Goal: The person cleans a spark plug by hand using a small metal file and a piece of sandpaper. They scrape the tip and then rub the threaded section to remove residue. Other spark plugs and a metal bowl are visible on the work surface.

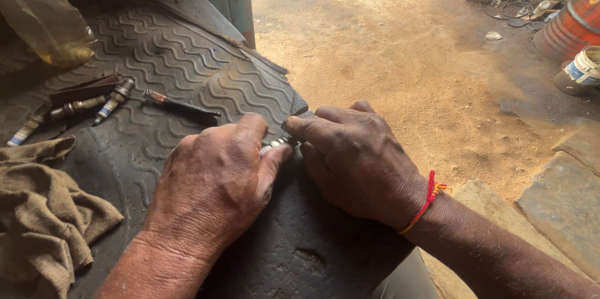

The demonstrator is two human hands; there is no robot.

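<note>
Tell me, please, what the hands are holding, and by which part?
A small metal spark plug, pinched between both hands: the left hand grips one end with thumb and forefinger, the right hand the other. Most of it is hidden.

A roadside repair workshop: rubber tread mat (187, 55) as bench, spark plugs (112, 102), oily rag (44, 211), dirt floor (387, 55), rusty drum (572, 21).

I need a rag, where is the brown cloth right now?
The crumpled brown cloth lies at the head view's lower left on the black rubber mat, beside the left hand.

Left hand (215, 183) and right hand (353, 158) meet knuckles-up; fingertips pinched together.
</note>
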